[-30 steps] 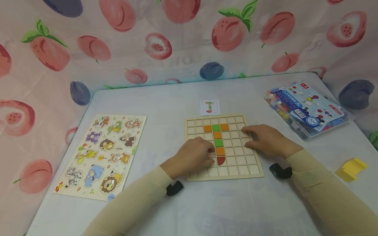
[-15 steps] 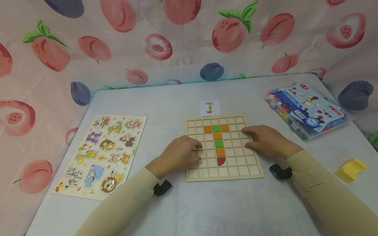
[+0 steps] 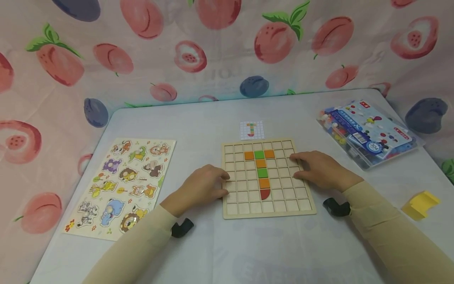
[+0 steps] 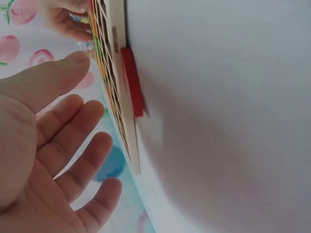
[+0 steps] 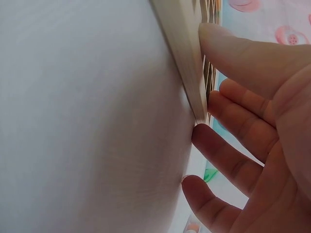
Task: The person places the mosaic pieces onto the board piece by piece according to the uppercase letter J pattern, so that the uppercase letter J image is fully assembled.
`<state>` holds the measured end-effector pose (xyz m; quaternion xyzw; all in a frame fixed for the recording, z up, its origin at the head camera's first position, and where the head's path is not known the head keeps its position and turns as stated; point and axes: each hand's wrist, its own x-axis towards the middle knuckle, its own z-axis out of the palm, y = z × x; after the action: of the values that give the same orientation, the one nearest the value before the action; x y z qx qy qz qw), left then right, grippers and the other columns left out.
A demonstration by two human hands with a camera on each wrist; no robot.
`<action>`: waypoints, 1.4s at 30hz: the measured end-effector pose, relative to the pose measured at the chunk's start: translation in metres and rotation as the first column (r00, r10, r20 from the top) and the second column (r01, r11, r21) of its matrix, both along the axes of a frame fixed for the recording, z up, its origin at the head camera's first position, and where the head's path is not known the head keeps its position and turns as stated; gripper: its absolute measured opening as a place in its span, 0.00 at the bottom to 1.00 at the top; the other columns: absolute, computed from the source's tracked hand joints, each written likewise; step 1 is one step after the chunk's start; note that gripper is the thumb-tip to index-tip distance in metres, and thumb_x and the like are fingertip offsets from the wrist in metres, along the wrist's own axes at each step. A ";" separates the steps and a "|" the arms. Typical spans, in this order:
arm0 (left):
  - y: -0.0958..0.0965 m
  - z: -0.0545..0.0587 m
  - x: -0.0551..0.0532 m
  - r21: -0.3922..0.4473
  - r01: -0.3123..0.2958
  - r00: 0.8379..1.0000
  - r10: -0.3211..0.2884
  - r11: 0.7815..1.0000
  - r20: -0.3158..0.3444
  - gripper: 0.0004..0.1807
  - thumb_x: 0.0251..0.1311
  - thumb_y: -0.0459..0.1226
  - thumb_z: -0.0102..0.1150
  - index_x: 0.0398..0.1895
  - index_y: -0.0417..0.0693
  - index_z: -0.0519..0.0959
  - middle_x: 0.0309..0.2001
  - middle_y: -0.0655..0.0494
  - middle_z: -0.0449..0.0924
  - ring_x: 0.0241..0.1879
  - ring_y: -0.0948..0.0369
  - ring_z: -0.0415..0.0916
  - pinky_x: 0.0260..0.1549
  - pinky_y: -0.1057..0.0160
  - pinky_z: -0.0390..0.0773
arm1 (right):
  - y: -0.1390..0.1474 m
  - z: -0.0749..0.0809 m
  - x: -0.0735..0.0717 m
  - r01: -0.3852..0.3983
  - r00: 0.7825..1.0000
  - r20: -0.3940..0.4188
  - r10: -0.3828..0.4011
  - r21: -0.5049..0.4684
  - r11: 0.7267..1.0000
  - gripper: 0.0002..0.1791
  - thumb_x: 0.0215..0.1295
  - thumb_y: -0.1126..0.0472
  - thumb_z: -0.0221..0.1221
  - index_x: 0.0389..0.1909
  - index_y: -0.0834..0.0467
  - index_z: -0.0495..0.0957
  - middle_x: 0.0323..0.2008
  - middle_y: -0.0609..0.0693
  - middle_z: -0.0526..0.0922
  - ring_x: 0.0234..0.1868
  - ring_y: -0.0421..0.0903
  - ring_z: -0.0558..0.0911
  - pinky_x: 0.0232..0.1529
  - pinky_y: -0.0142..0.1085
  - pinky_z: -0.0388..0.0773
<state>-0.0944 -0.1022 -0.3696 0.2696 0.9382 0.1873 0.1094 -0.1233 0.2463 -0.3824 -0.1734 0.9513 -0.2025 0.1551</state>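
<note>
A wooden grid board (image 3: 269, 215) lies on the table, with orange tiles (image 3: 264, 183), green tiles (image 3: 262, 172) and a round-cornered red piece (image 3: 265, 194) forming a T with a hooked foot. At the board's left edge is my left hand (image 3: 198, 187), its fingers loosely bent and holding nothing. The left wrist view shows a red strip-like piece (image 4: 132, 82) against the board's side, hidden in the head view. My right hand (image 3: 322, 170) rests thumb and fingertips at the right edge. A small card (image 3: 252, 130) with a similar coloured figure lies behind the board.
An animal knob puzzle (image 3: 164, 157) lies on the left side of the table. At the back right stands a clear plastic case (image 3: 372, 132) with colourful pieces and a printed cover. A yellow block (image 3: 421, 205) sits at the right. A fruit-patterned cloth (image 3: 220, 51) hangs behind.
My left hand has moved left, from over the tiles in the middle of the board to its left edge. The right hand and the tiles have stayed in place.
</note>
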 end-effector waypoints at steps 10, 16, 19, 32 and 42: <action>-0.016 -0.009 0.003 0.006 -0.012 1.000 0.012 1.000 -0.026 0.19 0.54 0.42 0.75 0.47 0.44 0.85 0.44 0.56 0.85 0.49 0.56 0.78 0.51 0.56 0.76 | 0.001 -0.001 0.001 -0.010 1.000 -0.001 0.010 -0.001 1.000 0.34 0.67 0.51 0.65 0.68 0.65 0.70 0.64 0.68 0.72 0.65 0.68 0.68 0.64 0.62 0.62; -0.019 -0.010 0.005 -0.002 -0.030 0.999 0.030 1.000 -0.013 0.19 0.53 0.41 0.75 0.47 0.44 0.85 0.44 0.56 0.85 0.49 0.56 0.78 0.51 0.56 0.76 | 0.001 -0.001 0.001 -0.010 1.000 -0.003 0.010 -0.001 1.000 0.34 0.67 0.52 0.65 0.67 0.65 0.70 0.64 0.68 0.72 0.65 0.68 0.68 0.65 0.62 0.62; -0.020 -0.010 0.004 -0.008 -0.022 1.000 0.022 1.000 -0.019 0.19 0.52 0.42 0.76 0.47 0.45 0.85 0.45 0.56 0.85 0.50 0.56 0.78 0.51 0.55 0.76 | 0.002 -0.001 0.001 -0.011 1.000 -0.007 0.011 0.004 1.000 0.34 0.66 0.52 0.65 0.67 0.65 0.70 0.64 0.68 0.72 0.65 0.68 0.68 0.64 0.62 0.62; -0.018 -0.012 0.000 -0.009 -0.025 1.000 0.025 1.000 -0.004 0.12 0.55 0.37 0.74 0.42 0.46 0.85 0.39 0.59 0.84 0.45 0.58 0.77 0.49 0.56 0.76 | 0.001 0.001 0.000 -0.017 1.000 -0.014 0.017 -0.001 1.000 0.33 0.67 0.52 0.65 0.67 0.65 0.70 0.64 0.68 0.72 0.65 0.68 0.68 0.65 0.61 0.62; -0.016 -0.014 0.000 0.024 0.021 1.000 -0.021 0.999 -0.023 0.08 0.54 0.35 0.73 0.36 0.49 0.84 0.31 0.65 0.79 0.37 0.61 0.72 0.41 0.59 0.74 | 0.000 0.002 0.000 -0.015 1.000 -0.007 0.015 -0.007 1.000 0.33 0.66 0.53 0.65 0.67 0.65 0.70 0.64 0.68 0.72 0.65 0.68 0.68 0.65 0.62 0.62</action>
<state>-0.0944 -0.1184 -0.3838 0.2828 0.9341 0.1946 0.0976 -0.1235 0.2467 -0.3806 -0.1818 0.9497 -0.2041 0.1526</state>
